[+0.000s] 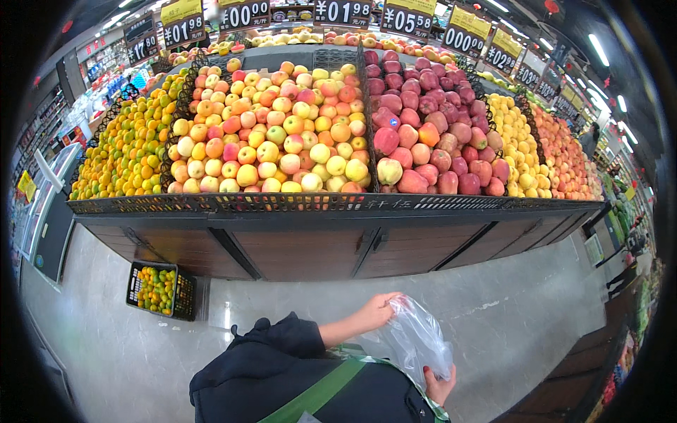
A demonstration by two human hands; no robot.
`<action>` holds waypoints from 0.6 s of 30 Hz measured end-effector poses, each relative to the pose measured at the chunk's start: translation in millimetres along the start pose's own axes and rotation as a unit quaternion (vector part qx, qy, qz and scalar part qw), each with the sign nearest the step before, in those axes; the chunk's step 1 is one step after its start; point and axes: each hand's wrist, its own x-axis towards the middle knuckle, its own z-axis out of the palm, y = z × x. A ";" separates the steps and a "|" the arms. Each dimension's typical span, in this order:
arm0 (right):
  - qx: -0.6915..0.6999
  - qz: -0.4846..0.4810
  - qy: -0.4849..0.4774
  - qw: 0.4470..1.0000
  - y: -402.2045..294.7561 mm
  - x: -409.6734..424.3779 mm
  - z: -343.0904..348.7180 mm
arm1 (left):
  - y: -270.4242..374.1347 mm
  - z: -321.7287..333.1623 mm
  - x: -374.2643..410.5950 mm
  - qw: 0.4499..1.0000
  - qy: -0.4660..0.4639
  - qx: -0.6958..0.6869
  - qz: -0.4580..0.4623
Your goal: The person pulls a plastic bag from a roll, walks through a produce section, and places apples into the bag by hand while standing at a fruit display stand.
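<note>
A thin clear plastic produce bag (415,336) stretches between my two hands, over the floor in front of my body. The fingers of my left hand (382,311) pinch its upper edge. Lower and to the right, my right hand (440,386) grips the other end, with part of it hidden behind the plastic. No fruit shows inside the bag. Beyond the bag stands a long fruit display. It holds yellow-red apples (275,135) in the middle, dark red apples (423,106) right of them and green-orange mandarins (127,143) at the left.
Black plastic dividers (368,121) and a low perforated front rail (275,202) bound the fruit. More yellow fruit (515,143) lies farther right. A black crate (186,293) of green-orange citrus stands on the grey floor (254,338). Price signs (342,12) hang above, and a freezer (50,211) stands left.
</note>
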 end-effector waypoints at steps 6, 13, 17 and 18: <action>-0.027 0.119 -0.008 0.993 62.1 45.3 13.6 | 7.9 13.7 7.1 0.997 0.026 0.053 0.040; -0.203 -0.097 -0.147 0.963 10.7 141.2 -16.7 | 5.3 74.8 7.5 0.990 0.050 0.091 -0.099; -0.254 -0.099 -0.250 0.929 -5.8 173.1 -41.4 | -14.4 112.1 16.7 0.992 0.097 0.075 -0.035; -0.270 -0.105 -0.266 0.919 26.4 177.6 -39.5 | -15.7 121.2 18.2 0.991 0.120 0.065 -0.013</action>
